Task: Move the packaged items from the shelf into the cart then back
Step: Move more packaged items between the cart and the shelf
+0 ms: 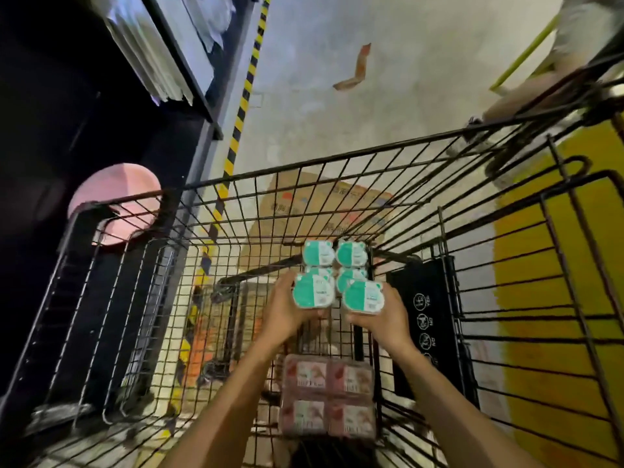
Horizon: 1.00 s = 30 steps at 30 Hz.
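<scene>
I look down into a black wire cart (337, 184) that fills most of the view, standing on a pale concrete floor (388, 79) with a yellow painted band at the right and a yellow-and-black hazard stripe (248, 82) running along the dark shelf (101, 96) at the left. A flattened cardboard box (324, 211) lies on the floor, seen through the front mesh. On the cart's near floor sits a pink four-pack (328, 398), flat and label up. Farther forward, against the front mesh, sit teal-lidded packs: two (334, 254) lie side by side, and a further one shows just behind my right hand's pack. My left hand (287, 312) grips one teal pack (311, 291) from below, fingers curled round its near edge. My right hand (385, 315) holds another teal pack (363, 296) the same way, just beside the first. Both held packs are inside the cart, above its floor; I cannot tell whether they touch the packs beneath.
</scene>
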Motion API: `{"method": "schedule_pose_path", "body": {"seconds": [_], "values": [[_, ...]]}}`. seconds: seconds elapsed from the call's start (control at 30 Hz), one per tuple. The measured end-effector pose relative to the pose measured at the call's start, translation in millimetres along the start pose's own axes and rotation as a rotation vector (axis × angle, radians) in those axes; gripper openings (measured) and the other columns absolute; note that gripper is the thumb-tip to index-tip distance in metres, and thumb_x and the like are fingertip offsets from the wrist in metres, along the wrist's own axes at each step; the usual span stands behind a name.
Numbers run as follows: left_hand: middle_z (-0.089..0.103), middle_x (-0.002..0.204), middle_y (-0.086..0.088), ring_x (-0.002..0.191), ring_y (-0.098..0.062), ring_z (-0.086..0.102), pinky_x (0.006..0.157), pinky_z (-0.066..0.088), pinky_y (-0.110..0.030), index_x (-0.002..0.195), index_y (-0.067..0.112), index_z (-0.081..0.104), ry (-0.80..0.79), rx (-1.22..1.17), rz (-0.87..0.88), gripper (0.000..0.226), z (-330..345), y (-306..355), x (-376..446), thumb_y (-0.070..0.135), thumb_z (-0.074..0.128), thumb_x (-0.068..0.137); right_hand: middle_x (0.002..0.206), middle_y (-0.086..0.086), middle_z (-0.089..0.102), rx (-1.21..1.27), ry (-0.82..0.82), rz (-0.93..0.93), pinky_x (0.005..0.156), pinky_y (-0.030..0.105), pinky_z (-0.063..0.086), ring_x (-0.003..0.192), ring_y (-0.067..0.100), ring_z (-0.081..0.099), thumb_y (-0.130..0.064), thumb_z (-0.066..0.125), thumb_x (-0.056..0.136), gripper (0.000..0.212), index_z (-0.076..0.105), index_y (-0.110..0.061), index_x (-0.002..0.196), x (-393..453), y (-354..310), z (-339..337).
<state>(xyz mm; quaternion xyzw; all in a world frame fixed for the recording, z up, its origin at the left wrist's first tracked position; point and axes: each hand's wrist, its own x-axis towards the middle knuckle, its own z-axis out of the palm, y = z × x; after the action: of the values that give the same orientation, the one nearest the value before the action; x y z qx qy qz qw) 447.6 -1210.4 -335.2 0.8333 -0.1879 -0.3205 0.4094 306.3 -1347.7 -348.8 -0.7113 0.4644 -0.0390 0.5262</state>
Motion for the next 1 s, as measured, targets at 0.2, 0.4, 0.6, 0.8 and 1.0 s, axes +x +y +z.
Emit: {"method": "schedule_pose_path", "body": {"seconds": [0.2, 0.4, 0.6, 0.8, 1.0], "values": [[0.058, 0.116, 0.001, 0.104, -0.012, 0.054, 0.078, 0.045, -0.020, 0.114, 0.024, 0.055, 0.007, 0.036, 0.033, 0.068, 2, 18, 38, 0.021, 0.090, 0.056, 0.108, -0.001, 0.064, -0.011, 0.031, -0.010, 0.089, 0.040, 0.053, 0.104, 0.017, 0.061, -0.025, 0.093, 0.043, 0.075, 0.059, -0.018, 0.109, 34, -10, 7], [0.051, 0.112, 0.011, 0.102, -0.004, 0.045, 0.069, 0.033, -0.008, 0.122, 0.013, 0.051, 0.032, 0.015, -0.004, 0.071, 6, 28, 78, 0.009, 0.086, 0.061, 0.120, 0.002, 0.061, 0.060, 0.037, -0.004, 0.083, 0.022, 0.049, 0.112, 0.015, 0.057, -0.005, 0.089, 0.056, 0.079, 0.052, -0.014, 0.124, 78, -20, 15], [0.054, 0.114, 0.012, 0.101, -0.002, 0.051, 0.068, 0.046, -0.012, 0.123, 0.020, 0.045, 0.049, -0.033, -0.038, 0.073, 13, 17, 89, 0.007, 0.085, 0.063, 0.117, -0.001, 0.063, 0.073, 0.074, 0.003, 0.094, 0.040, 0.051, 0.112, 0.015, 0.058, -0.004, 0.086, 0.061, 0.076, 0.047, -0.018, 0.125, 95, -19, 19], [0.056, 0.116, 0.006, 0.105, -0.007, 0.053, 0.083, 0.047, -0.024, 0.118, 0.020, 0.048, 0.082, -0.036, -0.058, 0.069, 18, 15, 95, 0.007, 0.086, 0.062, 0.108, -0.006, 0.062, 0.058, 0.072, -0.003, 0.091, 0.037, 0.051, 0.105, 0.013, 0.058, -0.009, 0.087, 0.061, 0.067, 0.050, -0.021, 0.116, 103, -26, 17], [0.055, 0.123, 0.003, 0.111, -0.009, 0.051, 0.089, 0.047, -0.026, 0.125, 0.018, 0.045, 0.061, -0.022, -0.087, 0.075, 18, 19, 95, 0.007, 0.086, 0.063, 0.121, -0.001, 0.061, 0.069, 0.048, 0.021, 0.097, 0.035, 0.048, 0.116, 0.014, 0.055, -0.001, 0.082, 0.067, 0.078, 0.043, -0.017, 0.133, 100, -23, 13]]}}
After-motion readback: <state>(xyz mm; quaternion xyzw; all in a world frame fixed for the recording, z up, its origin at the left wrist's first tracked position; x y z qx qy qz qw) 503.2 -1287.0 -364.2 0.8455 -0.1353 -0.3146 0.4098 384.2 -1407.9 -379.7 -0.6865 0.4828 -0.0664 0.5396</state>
